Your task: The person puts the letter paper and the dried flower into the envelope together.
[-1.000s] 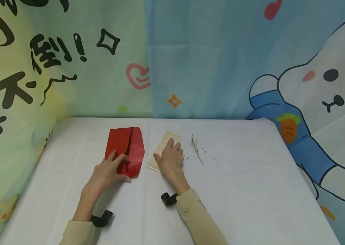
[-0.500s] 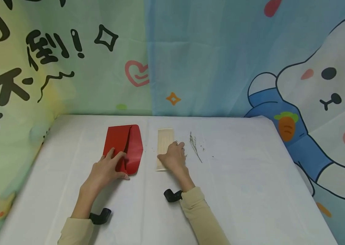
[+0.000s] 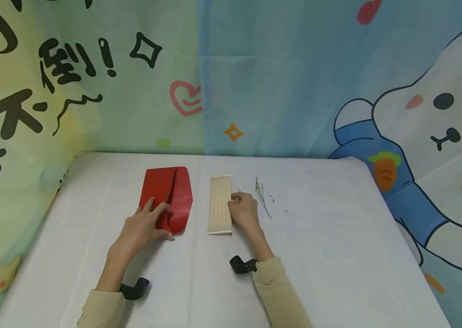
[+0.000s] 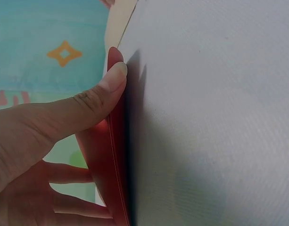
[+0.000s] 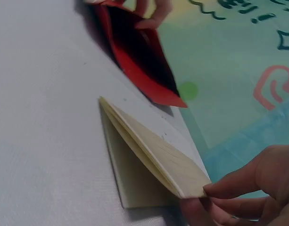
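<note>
A red envelope [image 3: 181, 196] lies on the left part of the table, its flap to the right. My left hand [image 3: 142, 230] holds it, thumb at the near edge and fingers on its upper face. In the right wrist view the red envelope [image 5: 144, 70] gapes at its mouth. To its right is a folded cream paper [image 3: 219, 207] with lengthwise lines. My right hand [image 3: 245, 212] pinches the paper's right edge between thumb and fingers. Seen from the right wrist, the folded paper [image 5: 158, 160] has its upper layers lifted off the bottom one.
A thin dried plant sprig [image 3: 260, 193] lies just right of my right hand, with small crumbs around it. All rests on a white-covered table [image 3: 337, 255]. A printed cloth backdrop [image 3: 280, 91] stands behind the table's far edge.
The folded paper has turned from slanted to nearly straight. My right hand has slid from lying over it to its right edge, which it now pinches. The left hand stays at the envelope.
</note>
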Tool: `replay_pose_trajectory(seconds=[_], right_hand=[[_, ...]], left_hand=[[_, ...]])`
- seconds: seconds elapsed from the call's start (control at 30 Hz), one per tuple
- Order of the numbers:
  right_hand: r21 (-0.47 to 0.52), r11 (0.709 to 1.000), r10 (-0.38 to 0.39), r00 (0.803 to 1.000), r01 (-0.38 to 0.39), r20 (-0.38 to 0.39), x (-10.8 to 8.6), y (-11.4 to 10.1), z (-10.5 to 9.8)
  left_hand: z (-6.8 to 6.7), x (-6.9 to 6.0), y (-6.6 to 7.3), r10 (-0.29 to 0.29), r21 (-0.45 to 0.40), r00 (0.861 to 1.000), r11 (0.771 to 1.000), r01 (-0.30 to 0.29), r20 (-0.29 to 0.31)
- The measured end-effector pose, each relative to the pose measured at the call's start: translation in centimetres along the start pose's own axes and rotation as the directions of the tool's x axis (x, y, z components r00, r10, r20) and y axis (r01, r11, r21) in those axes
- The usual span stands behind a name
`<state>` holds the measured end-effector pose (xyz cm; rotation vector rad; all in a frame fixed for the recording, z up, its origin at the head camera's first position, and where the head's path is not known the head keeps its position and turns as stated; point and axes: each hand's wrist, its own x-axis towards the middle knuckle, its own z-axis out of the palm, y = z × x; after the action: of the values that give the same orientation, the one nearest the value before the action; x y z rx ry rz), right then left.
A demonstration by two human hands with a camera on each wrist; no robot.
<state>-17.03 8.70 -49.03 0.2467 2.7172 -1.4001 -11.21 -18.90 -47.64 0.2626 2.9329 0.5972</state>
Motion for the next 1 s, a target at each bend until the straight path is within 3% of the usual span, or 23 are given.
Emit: replay_pose_trajectory(seconds=[0.17, 0.3, 0.4, 0.67, 1.0], right_hand=[[0.193, 0.978, 0.069, 0.994, -0.084, 0.08, 0.3, 0.7, -0.3], [0.379, 0.914, 0.081, 0.981, -0.144, 0.177, 0.5, 1.3, -0.5], [0.455, 0.876, 0.062, 0.974, -0.158, 0.218, 0.5, 1.7, -0.5], [0.526, 0.839, -0.003, 0.967, -0.136, 0.255, 0.5, 1.5, 0.1], [0.484, 0.869, -0.036, 0.959, -0.109, 0.282, 0.8, 0.0, 1.4]], left_hand=[[0.0, 0.0, -0.1, -0.004, -0.002, 1.0, 1.0, 0.004, 0.001], [0.1, 0.0, -0.1, -0.003, 0.003, 1.0, 1.0, 0.003, -0.004], [0.2, 0.1, -0.2, -0.001, 0.001, 1.0, 1.0, 0.001, -0.005], [0.4, 0.2, -0.2, -0.005, -0.002, 1.0, 1.0, 0.005, -0.009], [0.2, 0.2, -0.1, -0.024, -0.012, 1.0, 1.0, 0.024, 0.008]])
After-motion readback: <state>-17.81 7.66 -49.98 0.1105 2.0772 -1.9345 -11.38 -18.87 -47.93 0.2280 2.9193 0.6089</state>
